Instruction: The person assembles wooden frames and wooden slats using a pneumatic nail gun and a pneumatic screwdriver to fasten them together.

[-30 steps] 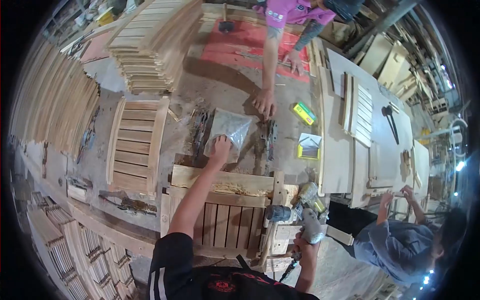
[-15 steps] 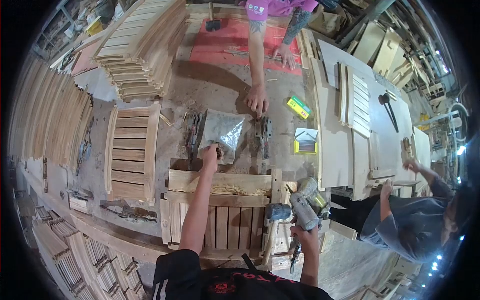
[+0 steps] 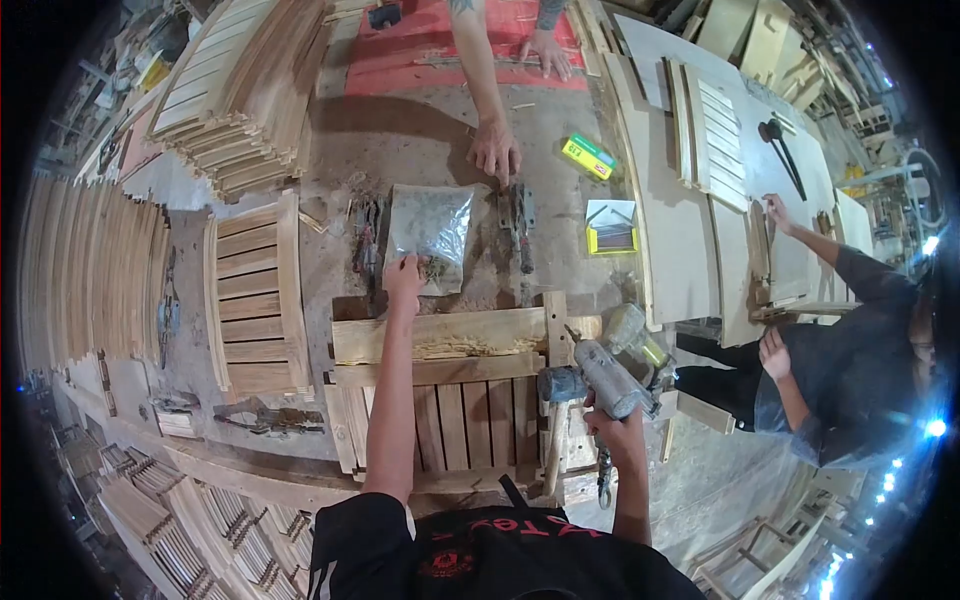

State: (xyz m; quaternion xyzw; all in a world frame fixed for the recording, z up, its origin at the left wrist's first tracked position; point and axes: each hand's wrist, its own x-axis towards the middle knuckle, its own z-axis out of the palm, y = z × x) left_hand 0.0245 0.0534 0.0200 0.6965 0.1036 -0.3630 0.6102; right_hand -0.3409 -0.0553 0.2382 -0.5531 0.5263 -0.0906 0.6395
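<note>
My left hand [image 3: 405, 281] reaches forward to the near left edge of a clear plastic bag [image 3: 432, 225] lying flat on the bench. Its fingers are drawn together over small dark pieces on the bag, too small to name. My right hand [image 3: 618, 428] is wrapped round the grip of a grey power screwdriver [image 3: 612, 378], whose bit points up and away to the left. Between my arms lies a slatted wooden panel [image 3: 465, 425], with a wooden board [image 3: 440, 338] along its far side. A mallet [image 3: 561, 384] rests by the panel's right end.
Across the bench a co-worker's hand [image 3: 495, 150] touches near metal hardware [image 3: 517, 225]. Another slatted panel [image 3: 255, 300] and tall stacks of panels [image 3: 240, 100] stand left. A yellow-green box [image 3: 588, 157] and an open yellow box [image 3: 611, 238] lie right. Another person [image 3: 850, 370] stands at right.
The view has shifted, so the bench sits higher in it. My left hand has drawn slightly back toward the bag's near edge. The person at right has moved their hands apart.
</note>
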